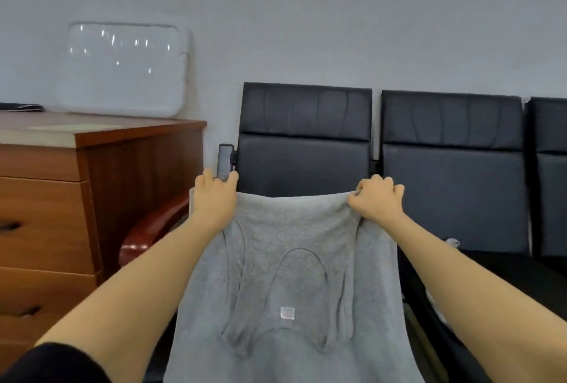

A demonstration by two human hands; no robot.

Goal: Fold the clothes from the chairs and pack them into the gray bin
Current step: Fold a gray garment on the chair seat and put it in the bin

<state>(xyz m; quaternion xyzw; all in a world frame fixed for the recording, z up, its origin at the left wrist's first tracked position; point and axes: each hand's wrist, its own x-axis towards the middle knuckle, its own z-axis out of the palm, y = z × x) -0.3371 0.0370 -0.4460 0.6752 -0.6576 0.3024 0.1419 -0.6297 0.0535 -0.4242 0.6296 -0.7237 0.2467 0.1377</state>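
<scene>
A grey tank top (288, 275) hangs stretched in front of me, its neckline and a small white label facing me. My left hand (214, 195) grips its upper left corner and my right hand (377, 198) grips the upper right corner, holding the far edge taut. Behind it stands a row of black padded chairs (306, 137). The gray bin is not in view.
A brown wooden cabinet with drawers (46, 198) stands at the left. A white lid or tray (122, 69) leans on the wall on top of it. A red-brown chair arm (147, 235) sits between the cabinet and the chairs. A small pale item (452, 242) lies on the second chair's seat.
</scene>
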